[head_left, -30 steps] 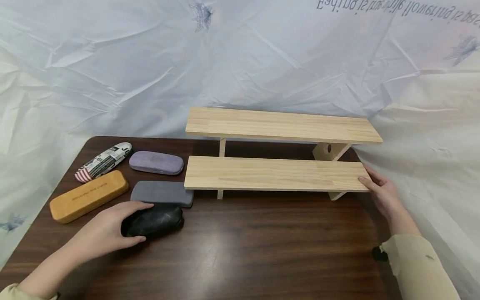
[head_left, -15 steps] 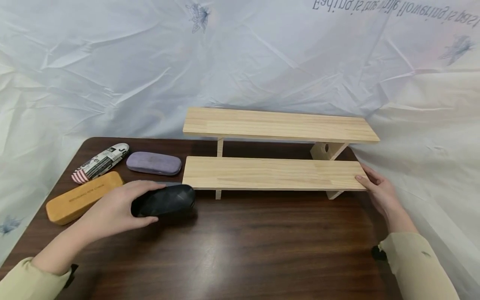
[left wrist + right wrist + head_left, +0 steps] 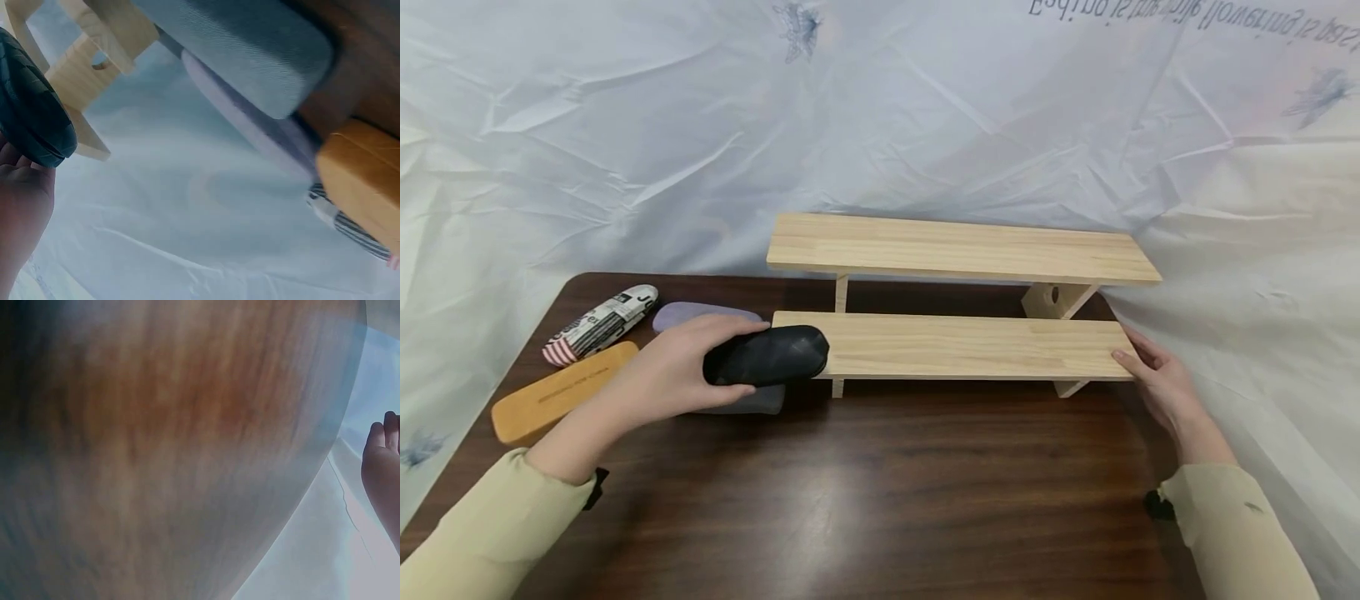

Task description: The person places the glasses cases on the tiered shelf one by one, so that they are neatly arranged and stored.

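In the head view my left hand (image 3: 673, 362) grips a black glasses case (image 3: 767, 357) held up off the table. Its far end overlaps the left end of the lower board of a two-tier wooden shelf (image 3: 955, 346); whether they touch I cannot tell. The left wrist view shows the same black case (image 3: 31, 100) with fingers beneath it. My right hand (image 3: 1161, 387) holds the right end of the lower board, thumb on top, other fingers partly hidden. Below the black case lies a grey case (image 3: 752, 402), partly covered, and behind my left hand a purple case (image 3: 700, 312).
A mustard-yellow case (image 3: 565, 392) and a newsprint-patterned case (image 3: 602, 325) lie at the table's left side. The shelf's upper board (image 3: 962, 248) stands at the back, close to a pale sheet (image 3: 625, 150). Dark wooden tabletop (image 3: 925, 492) stretches in front of the shelf.
My left hand has lifted the black glasses case from in front of the grey case and carried it right and away from me, to the lower board's left end. My right hand stays put.
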The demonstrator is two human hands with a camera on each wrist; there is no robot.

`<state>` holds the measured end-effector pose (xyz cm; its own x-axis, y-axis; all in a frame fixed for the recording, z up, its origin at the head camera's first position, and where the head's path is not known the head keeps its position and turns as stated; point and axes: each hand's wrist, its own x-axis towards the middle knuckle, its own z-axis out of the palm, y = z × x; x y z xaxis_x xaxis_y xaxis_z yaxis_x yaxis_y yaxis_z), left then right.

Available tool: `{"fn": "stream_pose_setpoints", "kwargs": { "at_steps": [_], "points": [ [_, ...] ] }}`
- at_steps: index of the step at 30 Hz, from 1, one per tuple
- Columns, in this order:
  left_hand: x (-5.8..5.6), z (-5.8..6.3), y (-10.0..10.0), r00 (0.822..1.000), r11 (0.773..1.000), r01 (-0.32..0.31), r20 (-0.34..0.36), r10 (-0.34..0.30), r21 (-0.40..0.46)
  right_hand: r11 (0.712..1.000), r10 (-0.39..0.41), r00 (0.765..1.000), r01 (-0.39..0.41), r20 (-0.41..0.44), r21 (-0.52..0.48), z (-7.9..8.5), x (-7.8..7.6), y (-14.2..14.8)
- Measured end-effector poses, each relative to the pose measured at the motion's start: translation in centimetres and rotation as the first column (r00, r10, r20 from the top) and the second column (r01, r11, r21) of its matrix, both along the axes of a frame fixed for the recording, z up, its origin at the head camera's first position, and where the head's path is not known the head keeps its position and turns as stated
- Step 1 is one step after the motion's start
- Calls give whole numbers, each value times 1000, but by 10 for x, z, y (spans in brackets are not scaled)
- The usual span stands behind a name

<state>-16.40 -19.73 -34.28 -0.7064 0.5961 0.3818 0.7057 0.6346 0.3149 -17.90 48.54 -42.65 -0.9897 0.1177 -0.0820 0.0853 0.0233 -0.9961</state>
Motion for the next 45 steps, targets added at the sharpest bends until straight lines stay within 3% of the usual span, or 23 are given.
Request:
{"fn": "stream_pose_setpoints", "kwargs": {
  "at_steps": [6,12,17,22,29,37,45],
  "points": [
    [-14,16,16,999,999,33,22,-33,-6,1000,4,999,-4,-31,-8,0,-1,-1],
    [-35,43,33,997,1000,28,75,-27,-9,999,5,998,-7,-57,-34,-1,-1,0],
    [-61,65,47,986,999,38,161,-40,17,998,13,997,-18,-77,-64,-4,1,2],
    [-92,79,56,982,999,36,186,-39,18,997,11,997,-17,-75,-78,-5,2,2],
    [-120,85,65,975,999,29,221,-24,-19,999,2,999,-4,-42,-50,-5,2,1],
    [-137,84,75,958,999,24,286,-10,-46,996,4,999,-8,-49,-85,-5,0,0],
    [-150,85,78,927,998,38,376,-19,-44,999,-14,1000,13,-19,-48,-2,1,-1]
  ]
}}
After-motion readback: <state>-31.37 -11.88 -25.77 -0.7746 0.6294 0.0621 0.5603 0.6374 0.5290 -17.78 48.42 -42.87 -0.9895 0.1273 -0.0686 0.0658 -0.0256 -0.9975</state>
